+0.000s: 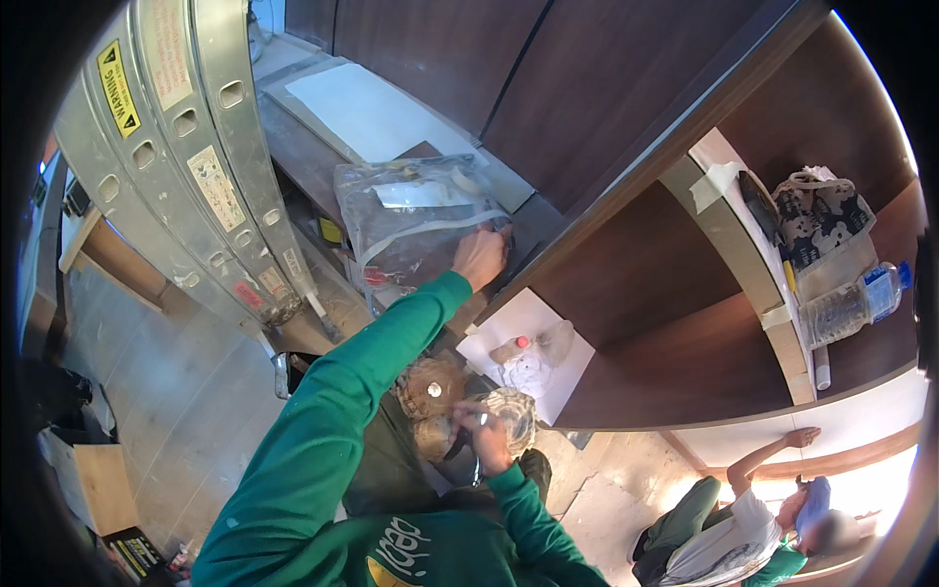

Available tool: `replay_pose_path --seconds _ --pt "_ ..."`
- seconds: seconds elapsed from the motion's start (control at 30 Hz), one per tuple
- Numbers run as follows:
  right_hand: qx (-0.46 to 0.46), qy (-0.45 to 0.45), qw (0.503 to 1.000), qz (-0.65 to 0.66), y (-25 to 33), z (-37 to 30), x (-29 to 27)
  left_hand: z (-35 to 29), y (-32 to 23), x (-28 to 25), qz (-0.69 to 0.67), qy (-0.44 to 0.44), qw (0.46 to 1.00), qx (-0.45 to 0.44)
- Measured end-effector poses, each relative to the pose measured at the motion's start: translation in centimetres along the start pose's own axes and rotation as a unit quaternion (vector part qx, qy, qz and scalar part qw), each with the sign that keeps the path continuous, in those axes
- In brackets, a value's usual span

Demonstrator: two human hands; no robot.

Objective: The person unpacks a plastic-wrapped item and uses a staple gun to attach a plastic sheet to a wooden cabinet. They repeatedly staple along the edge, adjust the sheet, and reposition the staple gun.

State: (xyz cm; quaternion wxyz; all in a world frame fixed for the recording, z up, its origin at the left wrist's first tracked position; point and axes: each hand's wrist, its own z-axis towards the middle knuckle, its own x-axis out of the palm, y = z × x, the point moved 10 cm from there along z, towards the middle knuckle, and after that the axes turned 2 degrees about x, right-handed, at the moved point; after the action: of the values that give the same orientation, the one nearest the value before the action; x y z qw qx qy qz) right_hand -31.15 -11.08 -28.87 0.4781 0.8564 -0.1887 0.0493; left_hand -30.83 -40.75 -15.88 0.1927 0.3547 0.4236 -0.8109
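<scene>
In the head view, the person's left hand, at the end of a long green sleeve, reaches to the right edge of a boxy, see-through plastic bag with pale trim. Its fingers are bent against that edge; whether they pinch the plastic, I cannot tell. The bag sits beyond the person's lap, to the right of a silver metal ladder, and a flat white board lies behind it.

The right hand is low, just above the lap, its fingers curled (blurred, too) over a pale, round, banded piece. I cannot tell whether it grasps anything. Near it is a rough, brown, round piece with a white spot at its middle.

Just beyond, a square white sheet bears a small bottle with a red cap, lying on its side. At lower right, a co-worker in a white shirt has one arm raised toward a pale panel.
</scene>
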Motion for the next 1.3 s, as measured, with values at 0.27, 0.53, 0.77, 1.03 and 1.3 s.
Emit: replay_pose_path --seconds 0.27,0.53,0.77,1.03,1.3 --pt "0.003 -0.003 1.0 -0.011 -0.9 -2.6 -2.2 1.6 1.1 4.2 0.056 0.023 0.998 0.034" --pt "-0.01 -0.009 1.0 -0.009 -0.4 -3.3 -2.4 -1.2 1.0 -9.2 -0.076 -0.102 0.991 0.036" --pt "-0.097 0.037 0.994 -0.026 5.9 -2.1 2.3 -4.8 -2.9 -23.1 -0.098 -0.054 0.991 0.078" --pt "-0.246 0.042 0.968 -0.038 16.9 -9.7 4.8 -14.7 -13.5 -29.9 -0.088 0.057 0.991 0.078" --pt "-0.458 0.082 0.848 -0.255 22.0 -19.4 11.2 -23.2 -20.7 -28.7 -0.102 0.064 0.983 0.138"
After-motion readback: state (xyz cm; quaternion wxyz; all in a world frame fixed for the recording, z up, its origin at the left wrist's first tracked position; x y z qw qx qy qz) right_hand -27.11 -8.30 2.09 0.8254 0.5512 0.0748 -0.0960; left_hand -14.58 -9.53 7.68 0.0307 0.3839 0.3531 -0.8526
